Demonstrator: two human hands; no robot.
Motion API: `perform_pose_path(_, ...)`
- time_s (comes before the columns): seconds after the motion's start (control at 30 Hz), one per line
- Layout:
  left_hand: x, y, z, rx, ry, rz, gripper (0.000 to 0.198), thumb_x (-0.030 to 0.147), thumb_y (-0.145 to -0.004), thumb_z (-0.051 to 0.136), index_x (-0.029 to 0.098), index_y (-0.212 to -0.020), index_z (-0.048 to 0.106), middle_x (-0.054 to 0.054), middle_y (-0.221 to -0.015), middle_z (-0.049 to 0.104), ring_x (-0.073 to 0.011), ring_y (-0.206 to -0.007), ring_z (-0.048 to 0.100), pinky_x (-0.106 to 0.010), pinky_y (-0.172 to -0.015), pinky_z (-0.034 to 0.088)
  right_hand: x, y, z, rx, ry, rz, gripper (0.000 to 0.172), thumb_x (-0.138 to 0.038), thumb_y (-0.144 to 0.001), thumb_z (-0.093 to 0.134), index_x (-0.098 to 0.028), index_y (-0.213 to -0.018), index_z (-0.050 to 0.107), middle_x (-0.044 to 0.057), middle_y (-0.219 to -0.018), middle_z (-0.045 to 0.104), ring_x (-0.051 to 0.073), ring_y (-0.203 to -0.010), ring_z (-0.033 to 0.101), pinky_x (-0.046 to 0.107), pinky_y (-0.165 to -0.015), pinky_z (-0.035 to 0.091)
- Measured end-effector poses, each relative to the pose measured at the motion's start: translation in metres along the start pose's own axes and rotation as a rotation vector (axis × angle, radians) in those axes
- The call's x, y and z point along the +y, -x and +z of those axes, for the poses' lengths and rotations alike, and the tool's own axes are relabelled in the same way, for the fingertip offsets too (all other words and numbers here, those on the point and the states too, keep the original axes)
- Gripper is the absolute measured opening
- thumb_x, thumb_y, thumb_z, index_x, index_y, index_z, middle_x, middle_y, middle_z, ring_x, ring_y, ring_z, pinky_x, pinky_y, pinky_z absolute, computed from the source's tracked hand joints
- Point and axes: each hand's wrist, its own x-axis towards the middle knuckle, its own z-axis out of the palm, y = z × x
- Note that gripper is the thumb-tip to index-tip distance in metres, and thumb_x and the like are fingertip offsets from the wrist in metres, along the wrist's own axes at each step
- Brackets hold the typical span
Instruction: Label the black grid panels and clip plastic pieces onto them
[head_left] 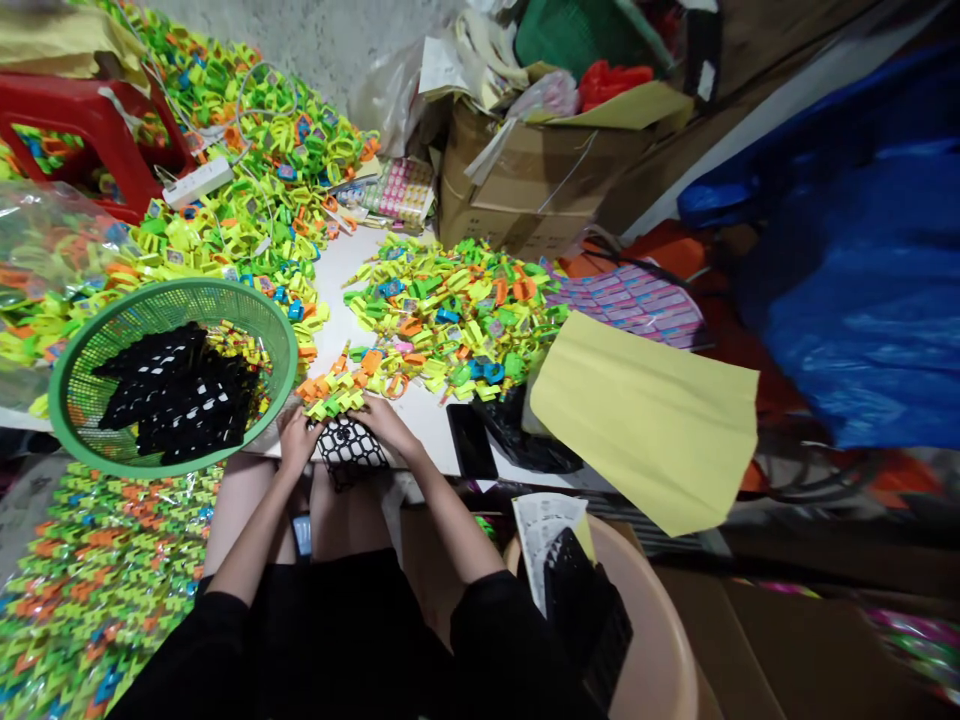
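At the near edge of the white table, my left hand (pixel 298 438) is closed on the left side of a black lattice sheet (pixel 351 446). Across from it, my right hand (pixel 386 422) grips the upper right of the same sheet, with its fingertips partly hidden. The sheet hangs a little over the edge towards my lap. Several small yellow, green and orange plastic pieces (pixel 334 396) sit along its top, between both hands. Just beyond lies a heap of similar bright plastic pieces (pixel 457 315).
Left stands a green mesh basket (pixel 71 400) holding black sheets and small parts. A dark phone (pixel 472 442), a black plastic bag (pixel 536 448) and yellow paper (pixel 652 420) lie right. Behind are a cardboard box (pixel 517 185), a power strip (pixel 199 183) and a red stool (pixel 112 130).
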Motion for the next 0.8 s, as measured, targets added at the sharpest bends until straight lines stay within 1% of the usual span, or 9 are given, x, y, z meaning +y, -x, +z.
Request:
perform_pose_path(0.07, 0.003, -0.001, -0.002, -0.003, 0.011, 0.004, 0.036, 0.039, -0.084, 0.061, 0.021, -0.115, 0.066, -0.008, -0.117, 0.066, -0.0277, -0.117, 0.054, -0.040, -0.105, 0.037, 0.005, 0.007, -0.012, 0.055, 0.108, -0.006, 0.020, -0.027, -0.084, 0.056, -0.019, -0.097, 0.069, 0.006, -0.098, 0.069, 0.020, -0.088, 0.063, 0.031, -0.084, 0.049)
perform_pose_path(0.17, 0.007, -0.002, -0.002, -0.022, 0.034, -0.028, 0.041, 0.041, -0.082, 0.063, 0.021, -0.118, 0.065, -0.008, -0.118, 0.065, -0.0266, -0.115, 0.056, -0.037, -0.103, 0.040, 0.020, 0.011, -0.036, 0.404, 0.369, -0.004, 0.033, -0.019, -0.090, 0.039, -0.016, -0.111, 0.064, 0.012, -0.112, 0.062, 0.023, -0.105, 0.056, 0.035, -0.093, 0.044)
perform_pose_path(0.23, 0.008, -0.002, -0.002, -0.029, 0.037, -0.057, 0.042, 0.040, -0.081, 0.064, 0.021, -0.118, 0.066, -0.008, -0.118, 0.066, -0.0266, -0.114, 0.058, -0.037, -0.101, 0.042, 0.032, 0.006, -0.053, 0.534, 0.538, 0.003, 0.039, -0.011, -0.088, 0.034, -0.015, -0.117, 0.061, 0.015, -0.117, 0.058, 0.025, -0.113, 0.049, 0.039, -0.099, 0.040)
perform_pose_path(0.37, 0.010, -0.002, -0.003, -0.026, 0.044, -0.065, 0.042, 0.038, -0.080, 0.065, 0.020, -0.118, 0.066, -0.008, -0.120, 0.065, -0.0261, -0.112, 0.059, -0.035, -0.099, 0.044, 0.051, -0.008, -0.076, 0.399, 0.754, -0.020, 0.039, -0.011, -0.087, 0.040, -0.015, -0.120, 0.060, 0.016, -0.118, 0.056, 0.026, -0.109, 0.048, 0.041, -0.098, 0.040)
perform_pose_path(0.47, 0.011, -0.001, -0.004, -0.025, 0.046, -0.064, 0.043, 0.040, -0.081, 0.064, 0.021, -0.119, 0.065, -0.008, -0.121, 0.065, -0.0264, -0.112, 0.060, -0.035, -0.097, 0.046, 0.051, -0.016, -0.084, 0.343, 0.810, -0.057, 0.033, -0.015, -0.089, 0.043, -0.015, -0.116, 0.063, 0.016, -0.113, 0.057, 0.027, -0.106, 0.049, 0.040, -0.094, 0.041)
perform_pose_path(0.57, 0.012, -0.001, -0.005, -0.024, 0.044, -0.068, 0.044, 0.043, -0.081, 0.064, 0.021, -0.120, 0.065, -0.008, -0.120, 0.065, -0.0268, -0.111, 0.060, -0.036, -0.097, 0.046, 0.043, -0.016, -0.087, 0.365, 0.730, -0.107, 0.028, -0.019, -0.089, 0.044, -0.016, -0.109, 0.064, 0.016, -0.115, 0.057, 0.026, -0.108, 0.050, 0.039, -0.094, 0.042)
perform_pose_path(0.63, 0.011, -0.001, -0.005, -0.016, 0.039, -0.069, 0.044, 0.043, -0.080, 0.065, 0.022, -0.119, 0.065, -0.008, -0.120, 0.065, -0.0271, -0.112, 0.059, -0.037, -0.099, 0.044, 0.035, -0.013, -0.085, 0.409, 0.584, -0.115, 0.027, -0.024, -0.090, 0.045, -0.017, -0.110, 0.062, 0.015, -0.116, 0.058, 0.025, -0.106, 0.054, 0.038, -0.092, 0.044)
perform_pose_path(0.73, 0.011, -0.001, -0.004, -0.010, 0.038, -0.064, 0.043, 0.042, -0.080, 0.065, 0.021, -0.118, 0.066, -0.007, -0.119, 0.066, -0.0271, -0.113, 0.059, -0.036, -0.099, 0.044, 0.025, -0.006, -0.072, 0.478, 0.238, -0.023, 0.032, -0.039, -0.090, 0.048, -0.015, -0.109, 0.059, 0.012, -0.101, 0.066, 0.022, -0.087, 0.063, 0.034, -0.079, 0.050)
perform_pose_path(0.8, 0.010, -0.001, -0.004, -0.017, 0.037, -0.065, 0.041, 0.042, -0.079, 0.065, 0.021, -0.115, 0.067, -0.007, -0.115, 0.068, -0.0264, -0.110, 0.060, -0.035, -0.096, 0.046, 0.020, -0.002, -0.056, 0.457, -0.019, 0.054, 0.039, -0.049, -0.086, 0.054, -0.015, -0.104, 0.060, 0.009, -0.088, 0.068, 0.019, -0.075, 0.064, 0.031, -0.069, 0.053)
